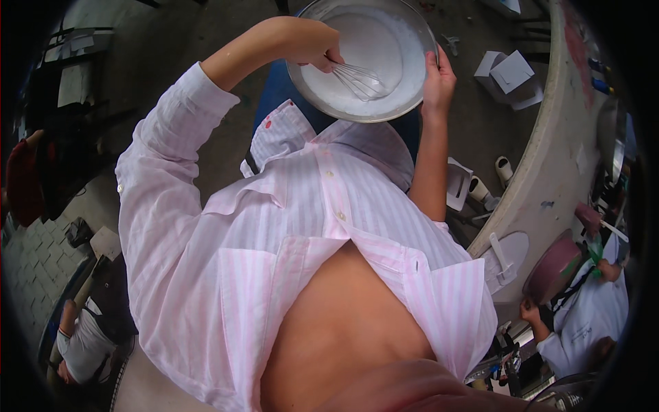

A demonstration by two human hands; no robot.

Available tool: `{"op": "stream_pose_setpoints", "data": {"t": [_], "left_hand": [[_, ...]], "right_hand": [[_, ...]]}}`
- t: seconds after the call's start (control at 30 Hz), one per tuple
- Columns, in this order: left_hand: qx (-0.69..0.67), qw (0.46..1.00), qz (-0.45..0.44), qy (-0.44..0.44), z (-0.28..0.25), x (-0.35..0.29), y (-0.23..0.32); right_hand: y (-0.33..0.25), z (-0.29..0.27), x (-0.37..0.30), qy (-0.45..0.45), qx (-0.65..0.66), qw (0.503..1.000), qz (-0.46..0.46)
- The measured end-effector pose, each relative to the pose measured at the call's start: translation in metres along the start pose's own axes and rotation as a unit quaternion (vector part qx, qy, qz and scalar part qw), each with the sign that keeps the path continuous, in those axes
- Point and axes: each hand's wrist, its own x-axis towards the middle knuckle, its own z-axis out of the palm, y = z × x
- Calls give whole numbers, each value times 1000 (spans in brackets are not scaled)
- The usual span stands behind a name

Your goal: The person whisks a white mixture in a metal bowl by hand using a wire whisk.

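Observation:
My left hand (312,47) is closed round the handle of a wire whisk (357,79). The whisk's loops dip into a white, creamy liquid (364,38) near the front of a wide metal bowl (412,106). That bowl lies over my lap, above blue trousers. On its right side, my right hand (439,86) grips the rim, fingers at the outer edge. The underside of the bowl is hidden.
A pale table (542,178) with a curved edge runs along the right. On it stands a round, pinkish container (552,269), with another person's hand (530,310) against it. A white open box (508,77) is beyond my right hand. Another person (89,336) is at lower left.

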Motion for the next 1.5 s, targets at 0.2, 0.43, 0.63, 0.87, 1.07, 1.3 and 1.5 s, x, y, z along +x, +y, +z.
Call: {"op": "stream_pose_setpoints", "data": {"t": [0.2, 0.43, 0.63, 0.87, 1.07, 1.3, 1.5], "left_hand": [[52, 979, -29, 195, 11, 16, -18], [81, 994, -63, -33, -8, -19, -2], [55, 980, -35, 189, 28, -21, -28], [68, 979, -128, 145, 15, -39, -38], [88, 986, -142, 26, -1, -41, -20], [62, 994, -62, 60, 7, -29, -27], [136, 977, -83, 142, 5, -25, -23]], "right_hand": [[1, 3, 2, -18, 16, 1000, -11], [-2, -1, 0, -4, 17, 1000, -11], [2, 2, 0, -17, 26, 999, -16], [-4, 4, -5, -29, 26, 999, -22], [0, 3, -3, -31, 15, 999, -36], [-2, 4, -2, -33, 27, 999, -24], [-2, 2, -1, -30, 28, 999, -13]]}}
